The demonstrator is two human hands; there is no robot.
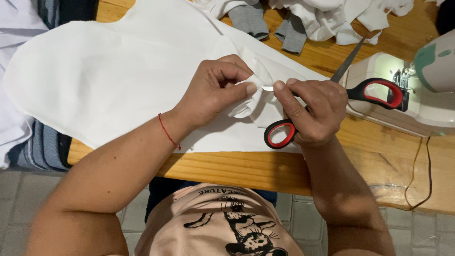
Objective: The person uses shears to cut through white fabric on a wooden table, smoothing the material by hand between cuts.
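On a wooden worktop [227,168] above a grey tiled floor [14,199], the left hand [215,90] pinches white fabric [104,71]; the right hand [315,111] grips red-handled scissors [332,102] beside a sewing machine [417,90].

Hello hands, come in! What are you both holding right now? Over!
Left hand pinching white fabric. Right hand gripping red-and-black scissors, fingertips on the same fold. Sewing machine beside the right hand.

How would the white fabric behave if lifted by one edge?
Probably floppy: the white fabric bunches into soft folds where the left hand and right hand pinch it. Likely light, since it lies thin and flat on the table. It might slide easily on that smooth wood.
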